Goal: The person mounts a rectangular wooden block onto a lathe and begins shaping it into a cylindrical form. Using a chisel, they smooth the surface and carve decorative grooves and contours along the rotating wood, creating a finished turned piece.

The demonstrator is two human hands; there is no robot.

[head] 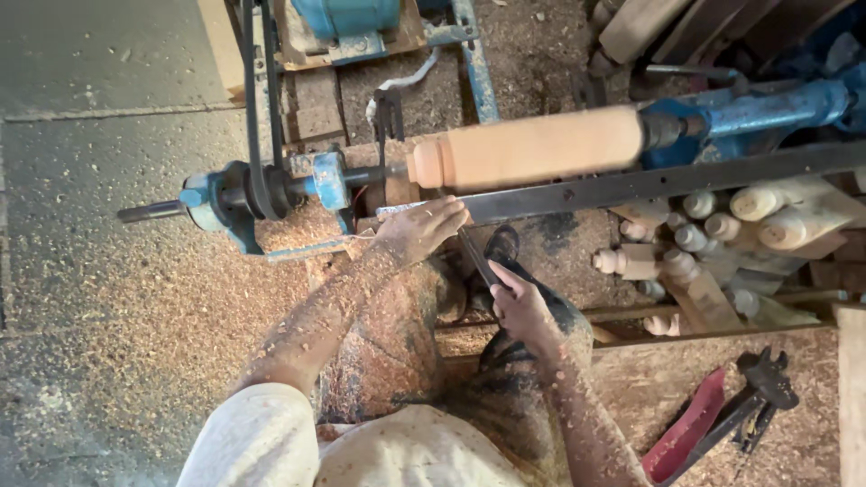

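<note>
I see my right hand (521, 307) wrapped around the handle end of a long chisel (475, 257), fingers closed tight on it. My left hand (422, 227) lies flat over the blade further up, pressing it down on the dark metal tool rest (649, 183). Just beyond that grip, the pale wooden workpiece (532, 147) sits mounted in the blue lathe (271, 194). To the right of my hands, past the rest, finished turned pieces (722, 225) lie piled. Sawdust (162, 298) covers the floor to the left and clings to both forearms.
</note>
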